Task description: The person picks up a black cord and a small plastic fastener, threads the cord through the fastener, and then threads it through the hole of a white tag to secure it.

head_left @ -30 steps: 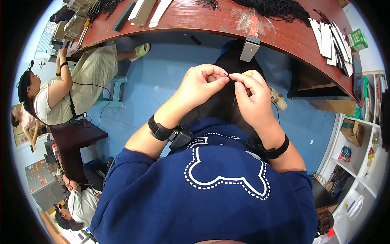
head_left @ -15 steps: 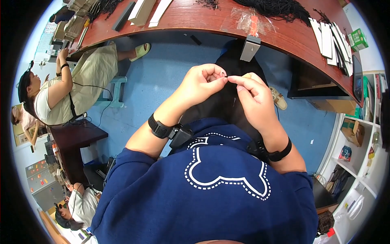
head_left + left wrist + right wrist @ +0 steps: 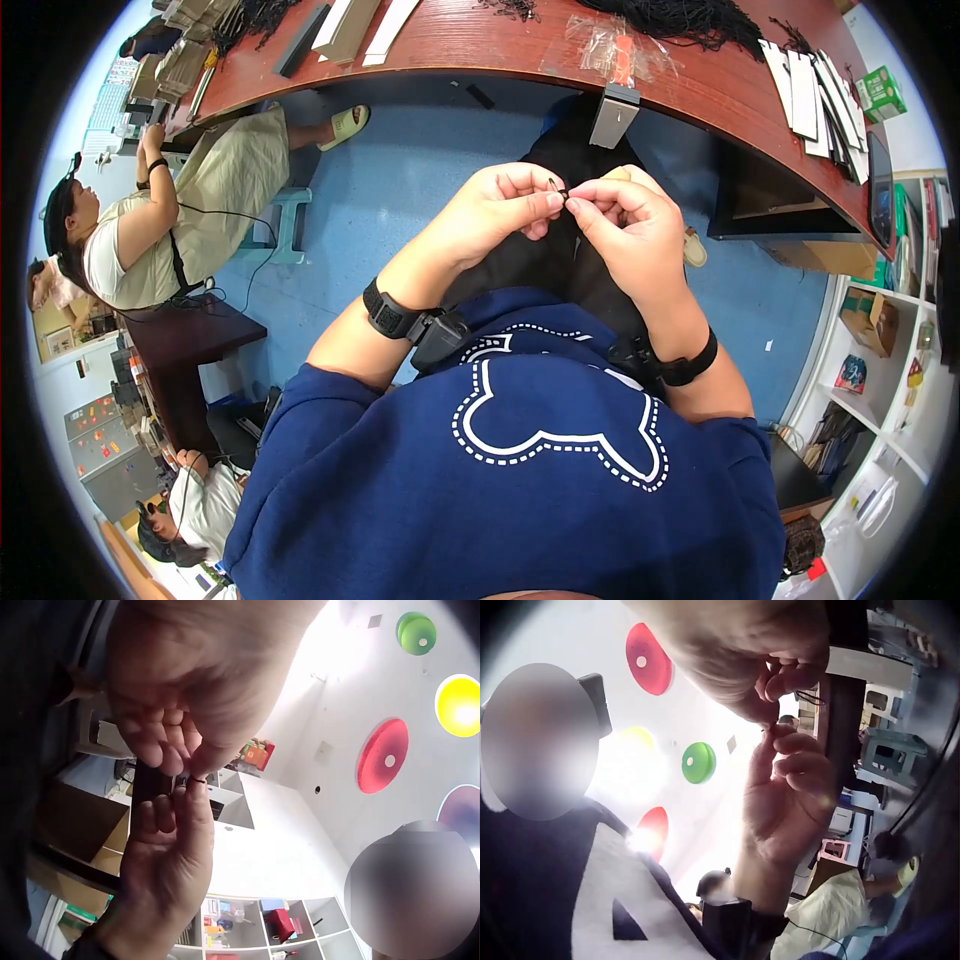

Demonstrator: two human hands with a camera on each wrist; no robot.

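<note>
A thin black cord [image 3: 563,192] with a small loop is pinched between both hands above the lap in the head view. The left hand [image 3: 500,210] grips it between thumb and curled forefinger, the loop standing up beside the fingertip. Close against it, the right hand [image 3: 635,225] pinches the cord with thumb and forefinger, its other fingers curled. In the left wrist view a short dark bit of cord [image 3: 198,780] shows where the fingertips of the two hands meet. The right wrist view has the dark loop [image 3: 810,697] beside the fingers. Most of the cord is hidden by the fingers.
The red-brown table [image 3: 470,45] stands ahead, bearing black cords [image 3: 690,25], white strips [image 3: 803,95] and clear plastic wrap [image 3: 590,55]. A grey box [image 3: 614,116] juts over its edge. Other people sit at the left; white shelves [image 3: 850,405] stand right.
The right hand has turned slightly and its thumb has closed up to the forefinger at the cord. The left hand has shifted slightly, still pinching.
</note>
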